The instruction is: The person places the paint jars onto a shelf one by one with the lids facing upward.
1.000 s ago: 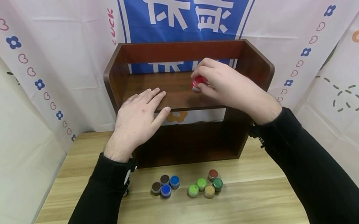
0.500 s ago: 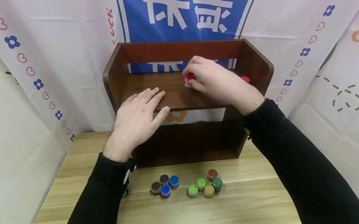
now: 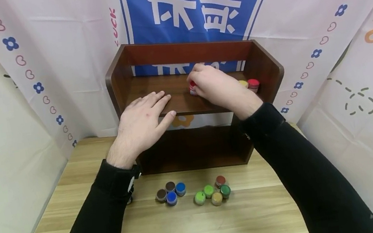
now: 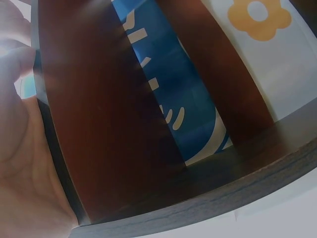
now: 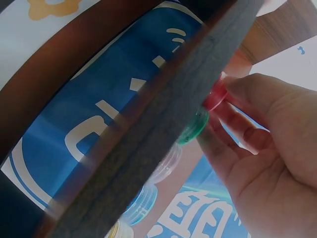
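Note:
My right hand (image 3: 216,88) pinches a small red-lidded jar (image 3: 192,88) on the upper shelf of a dark brown wooden rack (image 3: 184,103). In the right wrist view, thumb and fingertips meet at that red jar (image 5: 215,95), with a green jar (image 5: 194,126) right beside it. A pale jar (image 5: 167,162) and a blue one (image 5: 141,203) continue the row. Near my right forearm stand a yellow-lidded jar (image 3: 243,83) and another red-lidded jar (image 3: 253,84). My left hand (image 3: 144,124) rests flat, fingers extended, on the shelf's left front part.
On the wooden table (image 3: 188,231) before the rack, one cluster has brown and blue-lidded jars (image 3: 171,198). To its right sit several more, with green (image 3: 200,198), tan (image 3: 216,198) and reddish-brown lids (image 3: 220,180). Printed cloth (image 3: 69,69) hangs behind and at both sides.
My right hand has shifted left along the shelf with the red-lidded jar. The yellow and red lids by my forearm have come into view. My left hand stays where it was.

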The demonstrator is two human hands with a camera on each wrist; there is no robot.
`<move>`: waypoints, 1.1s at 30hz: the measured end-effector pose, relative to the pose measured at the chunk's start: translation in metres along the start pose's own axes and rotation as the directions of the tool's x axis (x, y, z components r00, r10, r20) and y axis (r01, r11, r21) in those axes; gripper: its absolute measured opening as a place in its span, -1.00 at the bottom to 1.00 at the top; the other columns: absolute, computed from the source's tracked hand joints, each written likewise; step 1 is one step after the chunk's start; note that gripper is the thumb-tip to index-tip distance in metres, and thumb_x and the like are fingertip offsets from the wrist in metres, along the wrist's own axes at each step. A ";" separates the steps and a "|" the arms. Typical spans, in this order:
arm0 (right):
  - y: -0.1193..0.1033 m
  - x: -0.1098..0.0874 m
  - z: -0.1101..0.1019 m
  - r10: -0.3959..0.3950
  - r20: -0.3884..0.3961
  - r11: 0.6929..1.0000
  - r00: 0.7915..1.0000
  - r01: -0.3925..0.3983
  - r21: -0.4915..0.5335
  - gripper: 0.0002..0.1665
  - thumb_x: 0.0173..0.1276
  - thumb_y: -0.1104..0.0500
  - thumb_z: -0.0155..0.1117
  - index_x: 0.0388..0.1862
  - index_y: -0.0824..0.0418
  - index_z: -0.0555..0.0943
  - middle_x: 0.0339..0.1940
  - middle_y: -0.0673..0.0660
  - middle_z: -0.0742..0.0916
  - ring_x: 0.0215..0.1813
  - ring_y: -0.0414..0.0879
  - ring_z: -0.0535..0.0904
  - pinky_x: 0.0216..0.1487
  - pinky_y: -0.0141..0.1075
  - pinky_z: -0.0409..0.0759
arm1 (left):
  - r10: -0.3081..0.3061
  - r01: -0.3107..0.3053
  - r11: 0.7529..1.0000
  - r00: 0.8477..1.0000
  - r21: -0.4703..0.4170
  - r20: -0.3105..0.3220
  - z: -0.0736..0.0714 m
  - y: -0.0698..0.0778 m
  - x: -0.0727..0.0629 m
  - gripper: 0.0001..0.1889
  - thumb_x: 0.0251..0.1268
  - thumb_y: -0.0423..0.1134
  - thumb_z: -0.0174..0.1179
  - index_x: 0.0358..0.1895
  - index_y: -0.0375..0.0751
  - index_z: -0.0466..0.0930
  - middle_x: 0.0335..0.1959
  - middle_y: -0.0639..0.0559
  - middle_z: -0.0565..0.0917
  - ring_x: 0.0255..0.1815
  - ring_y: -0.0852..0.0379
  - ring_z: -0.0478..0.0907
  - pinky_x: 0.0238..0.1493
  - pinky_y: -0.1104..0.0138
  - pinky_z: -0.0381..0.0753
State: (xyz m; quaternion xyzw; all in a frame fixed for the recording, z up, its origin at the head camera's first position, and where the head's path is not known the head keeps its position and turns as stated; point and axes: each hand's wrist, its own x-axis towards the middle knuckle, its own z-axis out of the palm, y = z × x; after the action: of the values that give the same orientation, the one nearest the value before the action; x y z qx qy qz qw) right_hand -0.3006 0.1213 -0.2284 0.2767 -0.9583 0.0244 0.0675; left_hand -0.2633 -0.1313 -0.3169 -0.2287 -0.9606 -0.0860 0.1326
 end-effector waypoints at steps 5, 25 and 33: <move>-0.001 0.002 0.002 0.024 0.005 0.999 1.000 -0.023 -0.021 -0.57 0.85 0.16 0.32 0.51 0.32 0.72 0.43 0.32 0.77 0.45 0.18 0.74 0.67 0.02 0.76 | -0.002 0.002 1.000 1.000 0.000 0.004 -0.001 0.000 0.000 -0.21 0.90 0.38 -0.08 0.88 0.01 0.37 0.92 -0.08 0.38 0.97 -0.14 0.29 0.96 -0.20 0.31; 0.025 -0.055 0.000 0.099 -0.123 0.978 0.988 -0.073 0.197 -0.46 0.84 0.13 0.32 0.65 0.28 0.63 0.55 0.31 0.73 0.45 0.20 0.66 0.72 0.16 0.70 | -0.003 0.003 1.000 1.000 0.006 0.015 0.000 0.001 -0.001 -0.21 0.91 0.38 -0.09 0.90 0.03 0.34 0.93 -0.08 0.37 0.97 -0.14 0.27 0.96 -0.20 0.31; 0.028 -0.083 0.014 0.122 -0.146 0.975 0.982 -0.091 0.201 -0.38 0.82 0.00 0.39 0.69 0.21 0.61 0.66 0.28 0.68 0.62 0.21 0.60 0.75 0.22 0.66 | -0.002 0.002 1.000 1.000 0.004 0.013 0.000 0.002 -0.001 -0.21 0.91 0.38 -0.09 0.89 0.02 0.35 0.93 -0.09 0.37 0.97 -0.15 0.28 0.96 -0.20 0.31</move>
State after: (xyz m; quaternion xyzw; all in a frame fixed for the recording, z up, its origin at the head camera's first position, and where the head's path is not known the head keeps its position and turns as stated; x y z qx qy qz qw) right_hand -0.2476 0.1876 -0.2546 0.2274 -0.9565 0.1428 0.1144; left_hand -0.2615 -0.1304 -0.3174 -0.2282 -0.9618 -0.0829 0.1267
